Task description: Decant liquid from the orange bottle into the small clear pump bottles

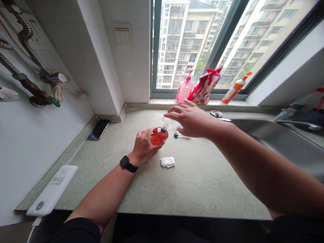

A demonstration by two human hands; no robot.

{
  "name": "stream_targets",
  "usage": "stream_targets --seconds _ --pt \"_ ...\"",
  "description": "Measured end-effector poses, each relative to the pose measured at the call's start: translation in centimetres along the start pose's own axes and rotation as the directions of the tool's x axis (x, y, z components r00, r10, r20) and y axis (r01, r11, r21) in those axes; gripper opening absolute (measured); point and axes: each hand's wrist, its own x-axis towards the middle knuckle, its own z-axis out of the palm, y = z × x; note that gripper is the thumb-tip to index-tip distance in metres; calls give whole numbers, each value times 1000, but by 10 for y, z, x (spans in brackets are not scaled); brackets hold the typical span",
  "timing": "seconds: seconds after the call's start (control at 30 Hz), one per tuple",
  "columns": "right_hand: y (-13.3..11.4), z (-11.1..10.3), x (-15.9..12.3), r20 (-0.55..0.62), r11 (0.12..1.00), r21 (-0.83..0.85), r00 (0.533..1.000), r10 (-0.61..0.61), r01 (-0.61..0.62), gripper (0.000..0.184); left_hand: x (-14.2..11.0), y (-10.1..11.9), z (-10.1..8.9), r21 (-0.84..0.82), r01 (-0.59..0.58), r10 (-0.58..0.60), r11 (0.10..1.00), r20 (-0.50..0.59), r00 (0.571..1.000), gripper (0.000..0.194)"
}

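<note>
My left hand [145, 142] is wrapped around a bottle of orange-red liquid [159, 136], which leans to the right on or just above the counter. Its neck is uncapped. In my right hand [191, 118] is a clear, see-through container [172, 124], tilted so that its mouth meets the bottle's neck. My fingers cover much of that container, and I cannot tell whether liquid is flowing. Below it lies a black pump top with a thin tube [176, 135]. A folded white tissue [167, 162] rests nearer to me.
On the windowsill stand a pink pump bottle [184, 88], a red-and-white refill pouch [205, 87] and an orange spray bottle [235, 89]. A steel sink [283, 141] is at right, with a drain strainer [216, 114] beside it. A phone [98, 130] and white power bank [53, 189] lie left.
</note>
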Motion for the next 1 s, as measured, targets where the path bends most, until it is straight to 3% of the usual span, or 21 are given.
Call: stream_targets --seconds 1.0 --pt "-5 -12 16 48 999 2 998 -47 47 65 -1 -3 2 -17 -5 5 1000 -36 999 64"
